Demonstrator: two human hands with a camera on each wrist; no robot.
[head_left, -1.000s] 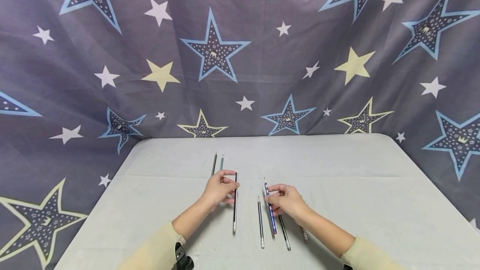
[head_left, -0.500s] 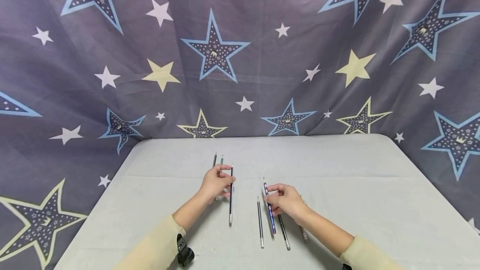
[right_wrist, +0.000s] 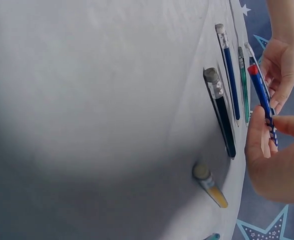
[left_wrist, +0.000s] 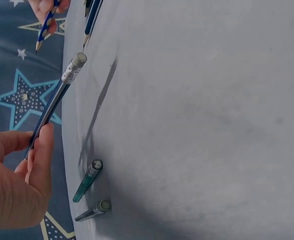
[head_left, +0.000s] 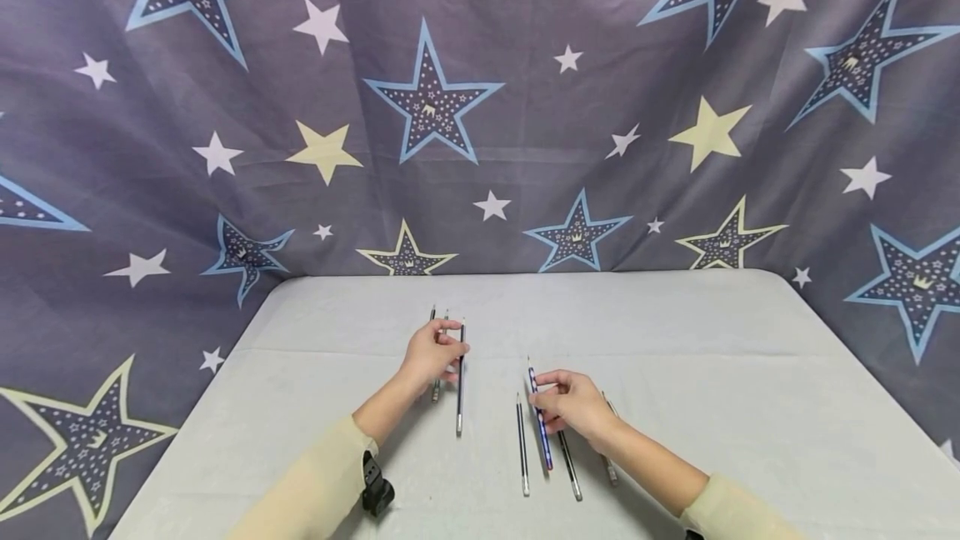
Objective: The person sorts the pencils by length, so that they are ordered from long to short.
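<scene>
My left hand (head_left: 432,354) pinches a dark blue pencil (head_left: 461,394) with a white-and-silver eraser end; the left wrist view shows this pencil (left_wrist: 50,106) raised above the cloth. Beside that hand lie a green pencil (left_wrist: 88,181) and a dark pencil (left_wrist: 92,211), partly hidden in the head view. My right hand (head_left: 576,407) holds a patterned blue pencil (head_left: 543,438) with a red end, tilted, between thumb and fingers. Under and around it lie a dark blue pencil (head_left: 522,448), a black pencil (head_left: 570,467) and a yellowish one (right_wrist: 217,195).
A pale cloth covers the table (head_left: 675,332). Behind it hangs a grey curtain (head_left: 525,157) printed with stars. In the right wrist view, the tip of another teal object (right_wrist: 215,236) shows at the bottom edge.
My left hand has moved away from me and slightly left with its pencil, closer over the two pencils lying there. My right hand has stayed nearly still.
</scene>
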